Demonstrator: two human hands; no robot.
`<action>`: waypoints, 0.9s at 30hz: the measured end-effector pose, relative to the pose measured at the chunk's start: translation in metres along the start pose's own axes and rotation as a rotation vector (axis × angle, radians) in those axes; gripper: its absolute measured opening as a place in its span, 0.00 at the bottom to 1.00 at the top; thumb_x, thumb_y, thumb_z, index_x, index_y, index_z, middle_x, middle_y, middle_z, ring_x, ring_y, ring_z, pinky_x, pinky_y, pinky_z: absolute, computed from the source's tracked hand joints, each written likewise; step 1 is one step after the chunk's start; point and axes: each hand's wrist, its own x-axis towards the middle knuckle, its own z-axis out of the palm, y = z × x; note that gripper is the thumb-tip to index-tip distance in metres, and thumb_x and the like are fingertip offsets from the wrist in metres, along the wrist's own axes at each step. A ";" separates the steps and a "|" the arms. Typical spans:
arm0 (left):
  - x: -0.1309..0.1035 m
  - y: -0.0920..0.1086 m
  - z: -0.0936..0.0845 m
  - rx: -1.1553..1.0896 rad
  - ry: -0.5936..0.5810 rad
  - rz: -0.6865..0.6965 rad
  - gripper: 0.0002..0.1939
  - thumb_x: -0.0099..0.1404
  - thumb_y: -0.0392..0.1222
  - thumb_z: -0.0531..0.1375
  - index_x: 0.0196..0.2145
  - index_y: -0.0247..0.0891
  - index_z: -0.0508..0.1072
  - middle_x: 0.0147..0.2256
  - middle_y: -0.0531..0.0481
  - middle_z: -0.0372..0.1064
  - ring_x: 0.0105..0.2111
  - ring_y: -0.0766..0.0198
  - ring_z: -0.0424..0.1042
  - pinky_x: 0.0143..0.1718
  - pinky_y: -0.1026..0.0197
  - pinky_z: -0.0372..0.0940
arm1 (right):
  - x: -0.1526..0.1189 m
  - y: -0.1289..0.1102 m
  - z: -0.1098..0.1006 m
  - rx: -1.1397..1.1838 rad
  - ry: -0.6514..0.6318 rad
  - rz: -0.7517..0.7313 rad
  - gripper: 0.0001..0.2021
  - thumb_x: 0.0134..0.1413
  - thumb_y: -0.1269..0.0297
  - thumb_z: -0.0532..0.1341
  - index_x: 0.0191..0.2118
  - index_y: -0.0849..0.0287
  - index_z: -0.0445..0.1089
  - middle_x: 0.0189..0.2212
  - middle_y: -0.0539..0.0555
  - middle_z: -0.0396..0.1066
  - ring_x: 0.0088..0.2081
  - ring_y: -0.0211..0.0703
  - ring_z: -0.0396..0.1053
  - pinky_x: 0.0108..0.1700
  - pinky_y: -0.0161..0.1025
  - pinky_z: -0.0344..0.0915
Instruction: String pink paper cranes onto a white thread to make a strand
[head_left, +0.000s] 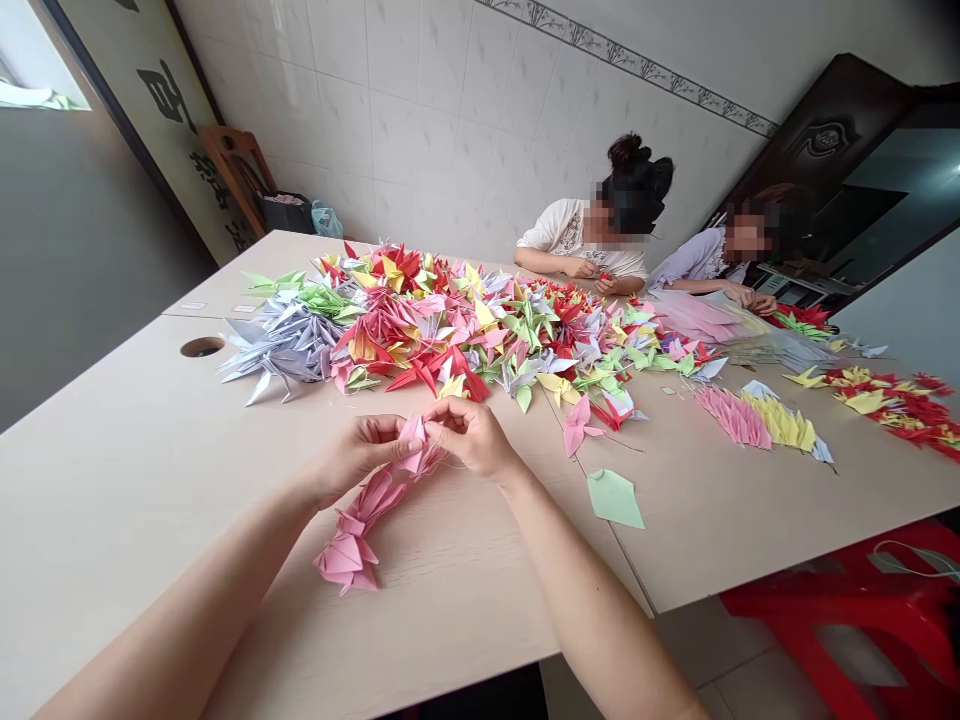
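Observation:
Between my two hands is a pink folded paper crane [412,440]. My left hand [352,458] pinches it from the left with thumb and fingers. From the right, my right hand [469,435] has its thumb and fingertips pressed together at the crane's upper edge; whether they grip the paper or a thread is too small to tell. A string of pink paper cranes [352,545] trails from below my hands down to the table [450,600]. Just beyond my hands lies a big heap of coloured paper cranes [450,330].
A green paper sheet [616,498] and a loose pink crane [578,425] lie to the right. Rows of pink cranes [735,417] and yellow cranes [780,422] lie farther right. Two people sit across the table, hands on paper pieces. A red stool [862,610] stands at the lower right.

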 end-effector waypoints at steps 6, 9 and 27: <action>-0.002 0.001 0.000 0.026 -0.019 0.009 0.14 0.57 0.50 0.65 0.27 0.35 0.73 0.23 0.55 0.63 0.23 0.70 0.59 0.25 0.67 0.55 | 0.000 -0.002 0.000 0.007 -0.025 0.016 0.05 0.51 0.63 0.61 0.32 0.59 0.70 0.27 0.48 0.67 0.26 0.34 0.61 0.29 0.32 0.59; -0.003 0.002 0.002 0.026 0.005 0.030 0.15 0.58 0.51 0.64 0.27 0.36 0.73 0.25 0.54 0.64 0.25 0.69 0.59 0.27 0.67 0.56 | 0.000 -0.002 0.001 0.012 -0.038 0.005 0.05 0.51 0.63 0.61 0.32 0.58 0.69 0.26 0.48 0.67 0.26 0.33 0.61 0.29 0.32 0.58; 0.002 0.004 0.012 0.039 0.215 0.135 0.16 0.51 0.52 0.68 0.28 0.35 0.76 0.24 0.52 0.69 0.25 0.67 0.64 0.27 0.66 0.59 | -0.002 -0.003 0.006 -0.443 0.136 -0.308 0.01 0.51 0.70 0.57 0.31 0.57 0.64 0.25 0.45 0.66 0.19 0.29 0.57 0.26 0.30 0.56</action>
